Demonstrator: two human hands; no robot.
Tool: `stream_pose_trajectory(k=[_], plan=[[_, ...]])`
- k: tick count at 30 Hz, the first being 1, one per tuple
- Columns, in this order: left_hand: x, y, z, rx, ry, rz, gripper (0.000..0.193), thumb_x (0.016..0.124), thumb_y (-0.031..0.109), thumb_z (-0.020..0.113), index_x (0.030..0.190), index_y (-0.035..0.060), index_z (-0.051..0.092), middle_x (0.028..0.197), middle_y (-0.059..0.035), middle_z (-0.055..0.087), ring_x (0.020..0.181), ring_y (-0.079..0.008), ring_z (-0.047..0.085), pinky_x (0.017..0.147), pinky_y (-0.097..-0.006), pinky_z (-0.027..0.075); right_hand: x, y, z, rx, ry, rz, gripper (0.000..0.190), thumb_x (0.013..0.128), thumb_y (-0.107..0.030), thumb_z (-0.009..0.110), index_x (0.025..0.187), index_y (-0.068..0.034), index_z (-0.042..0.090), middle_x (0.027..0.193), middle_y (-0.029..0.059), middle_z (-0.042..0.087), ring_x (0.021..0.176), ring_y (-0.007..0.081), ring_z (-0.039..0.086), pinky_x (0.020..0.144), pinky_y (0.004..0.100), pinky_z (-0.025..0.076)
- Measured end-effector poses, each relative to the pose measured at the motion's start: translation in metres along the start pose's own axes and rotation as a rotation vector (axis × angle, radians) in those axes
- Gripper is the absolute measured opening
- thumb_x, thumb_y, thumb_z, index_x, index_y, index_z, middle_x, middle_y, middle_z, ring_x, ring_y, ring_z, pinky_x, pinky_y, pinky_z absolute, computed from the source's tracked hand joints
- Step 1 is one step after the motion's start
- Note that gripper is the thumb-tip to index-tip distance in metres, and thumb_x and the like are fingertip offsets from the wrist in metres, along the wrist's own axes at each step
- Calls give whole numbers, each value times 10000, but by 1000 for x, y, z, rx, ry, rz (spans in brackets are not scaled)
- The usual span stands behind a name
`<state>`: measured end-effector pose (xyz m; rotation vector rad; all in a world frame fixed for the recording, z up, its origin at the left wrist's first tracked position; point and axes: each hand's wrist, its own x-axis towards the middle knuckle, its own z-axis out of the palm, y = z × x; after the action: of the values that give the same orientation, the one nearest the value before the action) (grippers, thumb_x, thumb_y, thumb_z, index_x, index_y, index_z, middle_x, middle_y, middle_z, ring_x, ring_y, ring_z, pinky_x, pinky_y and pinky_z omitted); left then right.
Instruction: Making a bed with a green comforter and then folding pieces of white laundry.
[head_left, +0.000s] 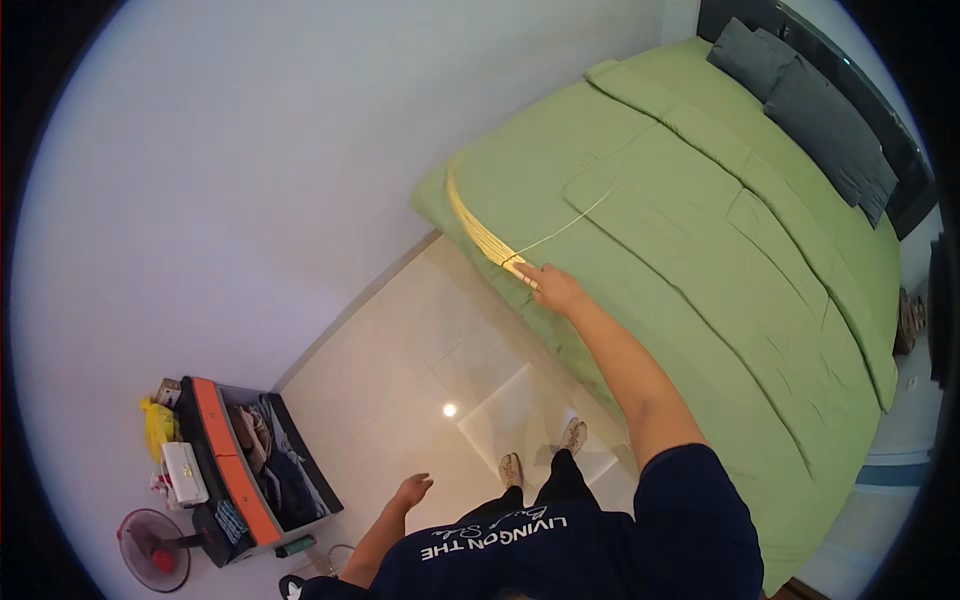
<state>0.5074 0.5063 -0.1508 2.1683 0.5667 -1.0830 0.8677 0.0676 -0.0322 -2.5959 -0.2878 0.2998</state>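
Note:
My right hand (556, 289) is closed around the bound end of a stick broom (480, 232) made of thin pale yellow ribs. The broom's bristles curve away over the foot edge of the bed, on the green comforter (637, 240), and one loose rib sticks out to the right. My left hand (415, 489) hangs low over the tiled floor with its fingers apart and holds nothing.
Grey pillows (817, 120) lie by the dark headboard (862, 82). At the lower left a drawer cabinet (236, 480) has an open drawer of clothes. A fan (155, 551) stands beside it. A wall (262, 187) rises on the left.

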Motion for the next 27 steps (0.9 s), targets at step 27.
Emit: stream_pose_trajectory(k=[27], plan=[[133,230,-6,108,-191,492,420,864,256,579,1188,-12,590,1003,-121,649,775,-149,596,720,-291,496,-641,1,197,136,1838,1752,633,853,-150,541,1441,-114,308,1285,216,519,1066,328,570,901,399,452]])
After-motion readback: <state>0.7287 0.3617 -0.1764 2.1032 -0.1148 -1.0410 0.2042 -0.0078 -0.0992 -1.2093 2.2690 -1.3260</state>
